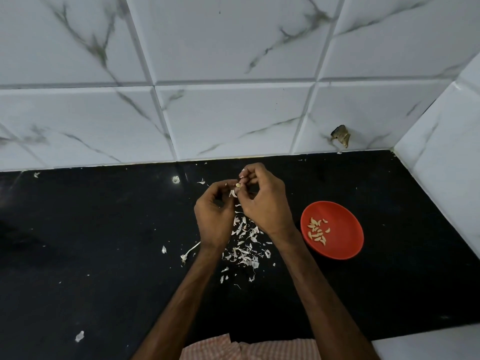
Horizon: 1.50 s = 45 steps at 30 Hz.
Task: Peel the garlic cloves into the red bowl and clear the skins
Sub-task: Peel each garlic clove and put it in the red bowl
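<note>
A black countertop (pixel 104 229) is lying below a white marble-veined tiled wall (pixel 233 113), which is meeting a side wall at the counter's back right corner. Over the middle of the counter, towards its back edge, the left hand (pixel 214 211) and right hand (pixel 262 201) are working close together, the curled fingertips of both pinching one garlic clove (pixel 237 187) between them. Loose skins (pixel 244 245) are lying scattered on the counter under the wrists, with a dry stem (pixel 191 252) just left of them. The red bowl (pixel 345 245) is sitting beside the right forearm, towards the counter's right edge, holding peeled cloves (pixel 317 231). A checked cloth (pixel 249 349) is showing at the front edge.
</note>
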### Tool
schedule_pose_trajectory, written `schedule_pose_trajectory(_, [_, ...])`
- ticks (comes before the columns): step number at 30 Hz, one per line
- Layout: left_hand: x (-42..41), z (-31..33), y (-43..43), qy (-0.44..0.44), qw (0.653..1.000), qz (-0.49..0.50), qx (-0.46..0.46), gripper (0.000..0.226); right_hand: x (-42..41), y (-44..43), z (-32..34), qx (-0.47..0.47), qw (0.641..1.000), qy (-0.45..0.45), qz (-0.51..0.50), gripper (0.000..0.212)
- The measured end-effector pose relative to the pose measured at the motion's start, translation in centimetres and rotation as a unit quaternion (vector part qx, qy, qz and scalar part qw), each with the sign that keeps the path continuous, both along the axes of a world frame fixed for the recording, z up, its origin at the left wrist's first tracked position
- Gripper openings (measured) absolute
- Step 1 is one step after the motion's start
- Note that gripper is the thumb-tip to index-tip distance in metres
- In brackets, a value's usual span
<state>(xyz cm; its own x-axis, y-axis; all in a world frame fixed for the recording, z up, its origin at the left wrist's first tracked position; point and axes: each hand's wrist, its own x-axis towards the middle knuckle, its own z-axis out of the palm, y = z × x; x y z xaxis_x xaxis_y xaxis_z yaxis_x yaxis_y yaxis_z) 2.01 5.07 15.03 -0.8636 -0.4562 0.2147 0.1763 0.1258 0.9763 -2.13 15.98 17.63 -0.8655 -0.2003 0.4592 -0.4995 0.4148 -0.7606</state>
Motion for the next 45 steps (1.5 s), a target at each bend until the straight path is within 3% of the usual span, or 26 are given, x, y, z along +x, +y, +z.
schedule_pose_trajectory(4, [0.2, 0.0, -0.4, 0.007, 1.0, 0.0, 0.013, 0.014, 0.2, 0.1, 0.2, -0.025, 0.999, -0.026, 0.013, 0.025])
schedule_pose_trajectory(19, [0.3, -0.9, -0.7, -0.004, 1.0, -0.027, 0.011, 0.02, 0.5, -0.3, -0.6, -0.08, 0.993, -0.087, 0.0, 0.045])
schedule_pose_trajectory(26, [0.4, -0.7, -0.5, -0.026, 0.994, -0.062, 0.086, 0.022, 0.6, -0.3, -0.5, -0.099, 0.989, -0.114, -0.006, 0.051])
schedule_pose_trajectory(33, [0.4, 0.1, -0.6, 0.012, 0.99, -0.082, 0.11, 0.013, 0.8, -0.5, 0.1, -0.123, 0.984, -0.132, 0.002, 0.052])
schedule_pose_trajectory(41, [0.4, 0.2, -0.5, -0.024, 0.969, -0.093, 0.23, 0.016, 0.8, -0.9, 0.4, -0.294, 0.916, -0.271, 0.04, 0.043])
schedule_pose_trajectory(45, [0.3, 0.0, -1.1, -0.063, 0.931, -0.106, 0.344, 0.016, 0.6, -0.4, -0.1, -0.358, 0.878, -0.316, 0.042, 0.032])
